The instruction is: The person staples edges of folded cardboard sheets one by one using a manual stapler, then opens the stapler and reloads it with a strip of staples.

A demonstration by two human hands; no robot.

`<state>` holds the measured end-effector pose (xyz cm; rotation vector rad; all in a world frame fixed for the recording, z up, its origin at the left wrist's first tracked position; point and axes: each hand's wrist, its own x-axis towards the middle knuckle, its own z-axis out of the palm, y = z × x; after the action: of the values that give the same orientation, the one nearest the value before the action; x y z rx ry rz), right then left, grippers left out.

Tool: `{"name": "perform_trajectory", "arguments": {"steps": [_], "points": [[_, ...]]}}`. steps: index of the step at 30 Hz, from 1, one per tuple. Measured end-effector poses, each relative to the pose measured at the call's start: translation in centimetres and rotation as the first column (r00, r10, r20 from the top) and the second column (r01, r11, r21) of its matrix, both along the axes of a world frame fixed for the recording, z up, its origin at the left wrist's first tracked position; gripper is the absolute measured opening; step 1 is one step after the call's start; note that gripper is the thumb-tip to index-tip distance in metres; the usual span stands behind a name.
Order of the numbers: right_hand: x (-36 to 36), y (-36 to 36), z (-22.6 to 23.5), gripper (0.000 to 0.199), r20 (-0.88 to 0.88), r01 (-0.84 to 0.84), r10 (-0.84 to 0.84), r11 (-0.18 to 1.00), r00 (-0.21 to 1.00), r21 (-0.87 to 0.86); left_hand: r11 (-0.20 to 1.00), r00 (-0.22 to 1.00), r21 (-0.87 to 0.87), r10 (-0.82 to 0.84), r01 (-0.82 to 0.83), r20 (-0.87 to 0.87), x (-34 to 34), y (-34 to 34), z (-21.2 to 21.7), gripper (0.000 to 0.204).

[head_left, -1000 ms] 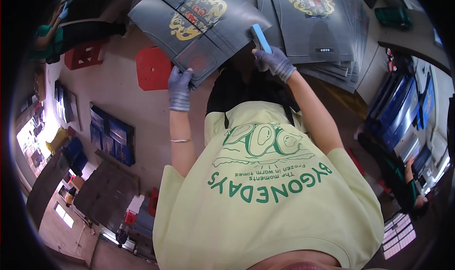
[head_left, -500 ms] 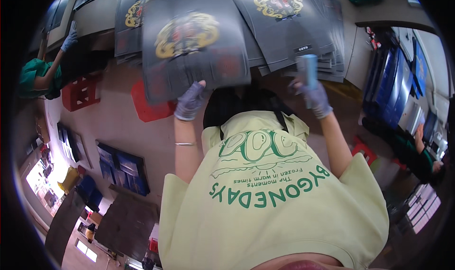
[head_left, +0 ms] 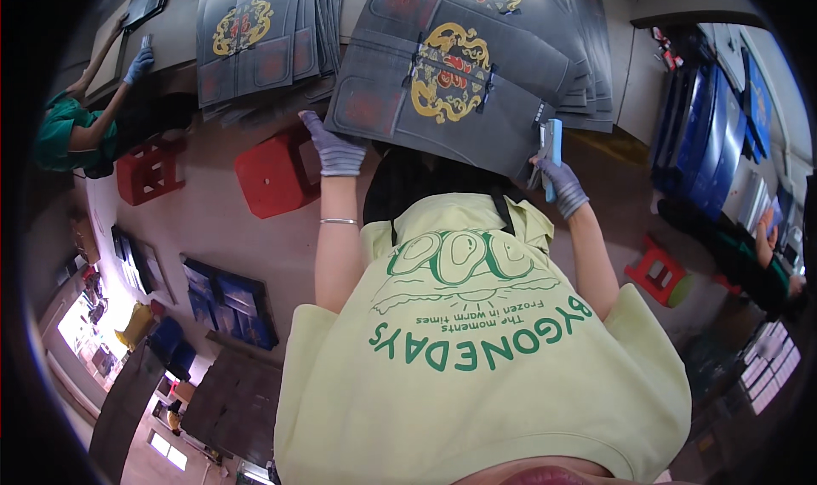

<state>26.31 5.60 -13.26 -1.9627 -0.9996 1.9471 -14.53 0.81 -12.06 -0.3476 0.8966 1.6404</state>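
My right hand [head_left: 561,184], in a grey-purple glove, is closed on a light blue and silver stapler [head_left: 555,151]. The stapler's jaws are at the lower right corner of a dark grey printed cardboard sheet [head_left: 387,77] with a gold emblem and red marks. At that sheet's lower left corner is my gloved left hand [head_left: 339,151]. Its thumb points outward, and its other fingers are mostly hidden at the sheet's edge, which they seem to grip. The sheet lies tilted over a fanned stack of like sheets [head_left: 587,68].
Another stack of printed sheets [head_left: 255,72] lies on the left of the table. Red stools [head_left: 272,174] stand on the floor below. A person in green [head_left: 72,136] works at far left, and another person's hand [head_left: 768,230] shows at right. Blue boards [head_left: 694,140] lean at right.
The sheet has moved right and turned, its left side now higher. My left hand has shifted up and left to its corner. The stapler has come down to the sheet's right corner.
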Motion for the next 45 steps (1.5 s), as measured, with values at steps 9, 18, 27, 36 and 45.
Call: {"name": "perform_trajectory", "arguments": {"steps": [9, 18, 27, 36, 45], "points": [[-7.4, 0.8, 3.3, 0.039, -0.312, -0.082, 0.046, 0.991, 0.949, -0.102, 0.742, 0.644, -0.413, -0.667, 0.528, -0.374, 11.9, 1.0, -1.9, 0.031], [-6.1, -0.7, 3.7, 0.034, -0.154, -0.47, 0.468, 0.882, 0.87, 0.025, 0.742, 0.572, -0.416, -0.67, 0.525, -0.472, 10.9, 0.9, -2.0, 0.018], [-10.2, -0.7, 3.5, 0.033, 0.119, -0.533, 0.52, 0.817, 0.846, 0.219, 0.746, 0.53, -0.41, -0.663, 0.525, -0.528, 11.9, 1.5, 0.2, 0.018], [-4.7, 4.3, 2.9, 0.022, -0.232, -0.084, 0.098, 0.994, 0.968, 0.07, 0.75, 0.453, -0.383, -0.642, 0.539, -0.619, 9.1, 1.2, 2.5, 0.017], [-3.6, 6.6, 4.6, 0.027, -0.175, -0.046, 0.067, 0.992, 0.982, 0.121, 0.685, 0.315, -0.485, -0.702, 0.543, -0.638, 6.1, 2.0, 4.3, 0.021]]}}
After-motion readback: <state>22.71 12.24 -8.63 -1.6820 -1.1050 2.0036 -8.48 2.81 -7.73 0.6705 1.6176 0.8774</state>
